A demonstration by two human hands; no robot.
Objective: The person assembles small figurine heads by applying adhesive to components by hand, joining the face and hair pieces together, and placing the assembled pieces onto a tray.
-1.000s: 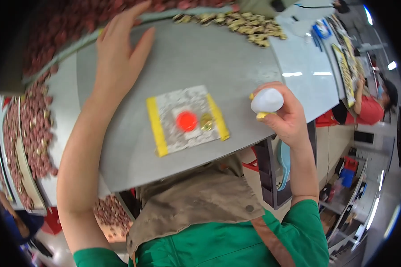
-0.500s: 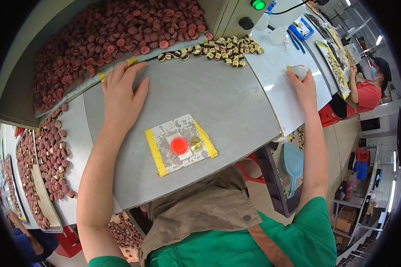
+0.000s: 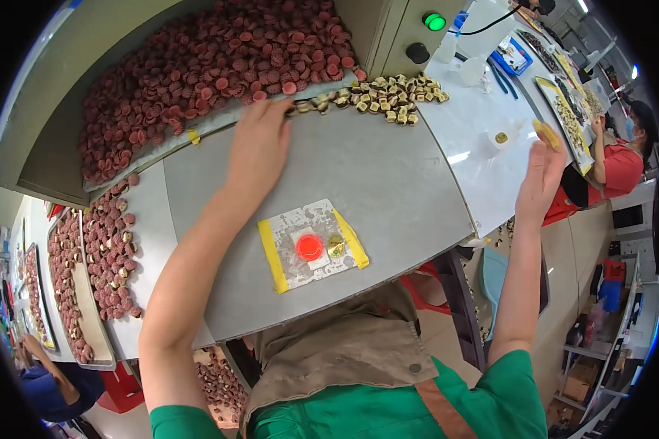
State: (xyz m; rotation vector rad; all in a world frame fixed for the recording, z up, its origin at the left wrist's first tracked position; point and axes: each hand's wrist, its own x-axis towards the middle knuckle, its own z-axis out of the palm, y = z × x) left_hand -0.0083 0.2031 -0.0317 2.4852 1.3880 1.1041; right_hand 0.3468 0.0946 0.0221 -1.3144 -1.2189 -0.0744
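My left hand (image 3: 260, 143) reaches to the near edge of a heap of ribbed dark-pink cup-shaped pieces (image 3: 220, 69). Its thumb and index finger are apart, beside a row of small cream-and-dark pieces (image 3: 311, 105), some blurred. More of these lie piled to the right (image 3: 399, 95). Over the white tabletop my right hand (image 3: 542, 172) is raised with fingers stretched, a yellow covering (image 3: 547, 135) at a fingertip. Left of it stands a small white container (image 3: 499, 139) with a yellowish top. A taped speckled sheet (image 3: 278, 256) bears a bright red disc (image 3: 310, 247) and a gold round piece (image 3: 336, 246).
Trays of pink-and-cream pieces (image 3: 110, 252) stand at the left. A machine housing with a green light (image 3: 433, 21) rises behind the table. Pliers (image 3: 502, 79) and a blue tray (image 3: 516, 58) lie at the back right. A co-worker in red (image 3: 619, 161) sits at the right.
My right hand has let go of the white container and moved right. My left hand has moved right along the heap's edge to the row of pieces. The view has shifted slightly.
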